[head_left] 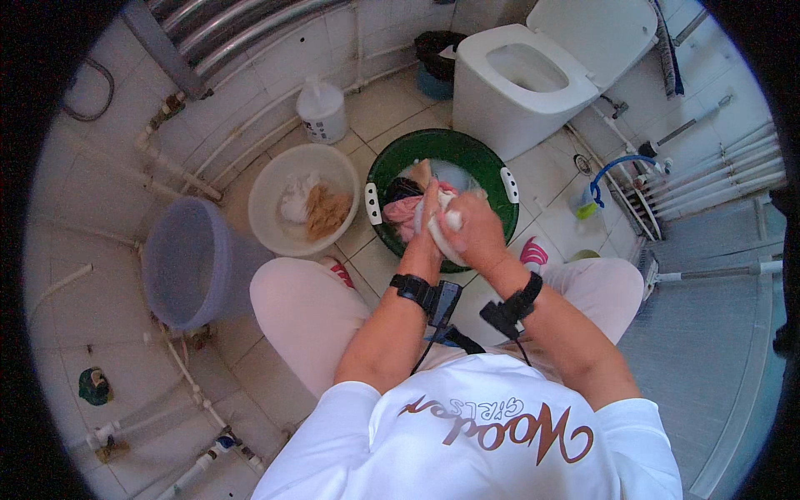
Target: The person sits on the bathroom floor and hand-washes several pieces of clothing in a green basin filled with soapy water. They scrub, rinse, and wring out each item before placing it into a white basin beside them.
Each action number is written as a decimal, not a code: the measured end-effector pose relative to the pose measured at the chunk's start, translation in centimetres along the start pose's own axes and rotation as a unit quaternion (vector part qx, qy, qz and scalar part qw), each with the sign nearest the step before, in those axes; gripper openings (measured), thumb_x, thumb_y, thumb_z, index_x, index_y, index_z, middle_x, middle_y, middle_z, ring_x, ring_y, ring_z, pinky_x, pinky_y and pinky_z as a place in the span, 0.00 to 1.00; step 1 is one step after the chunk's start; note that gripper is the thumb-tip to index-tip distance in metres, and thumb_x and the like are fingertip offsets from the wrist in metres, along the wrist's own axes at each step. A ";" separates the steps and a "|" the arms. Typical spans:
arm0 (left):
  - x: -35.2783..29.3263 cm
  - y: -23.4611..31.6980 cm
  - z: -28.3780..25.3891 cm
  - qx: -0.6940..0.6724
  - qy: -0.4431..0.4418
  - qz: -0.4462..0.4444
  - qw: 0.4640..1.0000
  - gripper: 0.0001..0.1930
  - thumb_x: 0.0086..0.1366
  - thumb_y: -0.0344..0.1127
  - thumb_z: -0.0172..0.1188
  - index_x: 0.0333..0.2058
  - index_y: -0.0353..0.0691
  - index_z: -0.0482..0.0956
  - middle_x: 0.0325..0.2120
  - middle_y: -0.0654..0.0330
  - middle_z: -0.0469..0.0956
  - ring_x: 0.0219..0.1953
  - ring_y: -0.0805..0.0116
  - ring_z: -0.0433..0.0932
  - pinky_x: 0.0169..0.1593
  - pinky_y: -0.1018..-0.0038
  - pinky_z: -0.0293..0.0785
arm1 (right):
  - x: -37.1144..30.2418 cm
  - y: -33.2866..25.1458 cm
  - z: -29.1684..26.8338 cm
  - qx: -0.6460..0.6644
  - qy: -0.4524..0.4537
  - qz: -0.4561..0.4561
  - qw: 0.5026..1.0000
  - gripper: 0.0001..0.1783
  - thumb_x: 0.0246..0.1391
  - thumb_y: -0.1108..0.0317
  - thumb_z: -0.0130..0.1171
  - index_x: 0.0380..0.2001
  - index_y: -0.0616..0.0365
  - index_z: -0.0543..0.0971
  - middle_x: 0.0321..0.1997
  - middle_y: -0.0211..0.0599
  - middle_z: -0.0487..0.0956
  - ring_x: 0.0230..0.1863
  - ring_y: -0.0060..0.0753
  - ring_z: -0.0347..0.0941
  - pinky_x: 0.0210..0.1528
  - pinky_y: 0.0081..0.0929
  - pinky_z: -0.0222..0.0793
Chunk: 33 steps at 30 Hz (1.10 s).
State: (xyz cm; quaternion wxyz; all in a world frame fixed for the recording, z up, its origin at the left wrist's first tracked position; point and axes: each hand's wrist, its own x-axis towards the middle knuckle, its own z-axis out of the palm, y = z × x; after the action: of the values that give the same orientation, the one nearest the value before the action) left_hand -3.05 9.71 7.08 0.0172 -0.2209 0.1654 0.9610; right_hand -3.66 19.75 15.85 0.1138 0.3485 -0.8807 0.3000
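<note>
A white shirt [467, 442] lies nearest, and beyond it we see the left hand [428, 227] and right hand [479, 231] closed around a white cloth [452, 219] over the green basin [392, 156], where, we judge, a slick, loosening grip could splash the tiled floor [379, 119].

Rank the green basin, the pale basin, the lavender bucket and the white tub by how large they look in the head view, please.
1. Green basin
2. Pale basin and lavender bucket: too alike to rank
3. White tub
</note>
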 end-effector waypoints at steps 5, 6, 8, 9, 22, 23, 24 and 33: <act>-0.2 -1.3 0.1 -0.042 -0.045 -0.072 0.995 0.23 0.66 0.57 0.46 0.44 0.45 0.76 0.40 0.58 0.80 0.42 0.59 0.78 0.49 0.63 0.74 | 0.4 0.7 -0.1 -0.019 -0.002 0.100 0.995 0.15 0.54 0.57 0.58 0.33 0.59 0.78 0.36 0.49 0.78 0.37 0.55 0.75 0.38 0.44 0.71; -0.4 -1.3 0.2 -0.035 -0.059 -0.085 0.994 0.24 0.66 0.57 0.46 0.47 0.44 0.76 0.42 0.57 0.80 0.43 0.57 0.78 0.50 0.62 0.73 | 0.4 0.9 -0.2 0.004 0.043 0.132 0.990 0.15 0.55 0.57 0.58 0.33 0.59 0.78 0.35 0.49 0.78 0.37 0.55 0.75 0.38 0.45 0.71; -0.6 -0.8 0.3 0.002 -0.047 -0.040 0.998 0.18 0.65 0.54 0.48 0.36 0.46 0.75 0.33 0.60 0.79 0.37 0.60 0.78 0.44 0.64 0.75 | 0.4 1.1 -0.1 0.036 0.013 0.142 0.989 0.15 0.56 0.56 0.56 0.34 0.58 0.78 0.35 0.49 0.78 0.38 0.56 0.75 0.40 0.44 0.71; -0.7 -0.4 0.2 0.006 -0.072 -0.017 0.997 0.17 0.64 0.54 0.48 0.33 0.47 0.73 0.32 0.60 0.77 0.36 0.60 0.78 0.44 0.63 0.75 | 0.3 1.2 -0.1 0.059 0.003 0.146 0.988 0.16 0.56 0.55 0.56 0.34 0.57 0.78 0.37 0.49 0.78 0.39 0.56 0.74 0.41 0.44 0.70; -3.6 0.5 3.0 0.087 -0.035 0.136 0.986 0.28 0.63 0.65 0.49 0.49 0.48 0.71 0.43 0.56 0.76 0.42 0.57 0.78 0.48 0.54 0.74 | 1.7 6.8 0.2 0.038 0.102 0.177 0.978 0.17 0.58 0.54 0.55 0.34 0.59 0.77 0.37 0.48 0.76 0.39 0.57 0.73 0.42 0.45 0.69; -4.2 0.8 3.2 0.099 -0.075 0.124 0.984 0.33 0.61 0.68 0.50 0.55 0.51 0.67 0.51 0.55 0.71 0.47 0.57 0.75 0.49 0.54 0.74 | 1.9 6.8 0.0 0.056 0.126 0.175 0.975 0.16 0.57 0.56 0.56 0.34 0.59 0.77 0.37 0.47 0.75 0.40 0.56 0.72 0.42 0.45 0.69; -4.5 1.0 3.4 0.079 -0.065 0.025 0.994 0.34 0.61 0.68 0.49 0.56 0.49 0.67 0.52 0.54 0.71 0.48 0.56 0.75 0.50 0.54 0.74 | 1.7 6.3 0.0 0.075 0.146 0.144 0.976 0.14 0.56 0.57 0.57 0.35 0.58 0.76 0.38 0.46 0.74 0.41 0.56 0.71 0.43 0.44 0.68; -5.5 0.3 -0.3 0.003 -0.164 -0.089 0.982 0.26 0.68 0.53 0.46 0.55 0.41 0.69 0.48 0.58 0.76 0.50 0.62 0.75 0.54 0.65 0.73 | -1.7 -4.8 -1.1 -0.001 -0.070 -0.036 0.997 0.08 0.52 0.65 0.58 0.34 0.55 0.75 0.36 0.44 0.74 0.40 0.54 0.71 0.39 0.43 0.70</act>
State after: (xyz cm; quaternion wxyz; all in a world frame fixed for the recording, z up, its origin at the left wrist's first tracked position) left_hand 1.95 9.51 9.29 0.1306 -0.0737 0.1424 0.9784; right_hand 0.88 18.60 18.20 0.0632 0.3998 -0.8739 0.2694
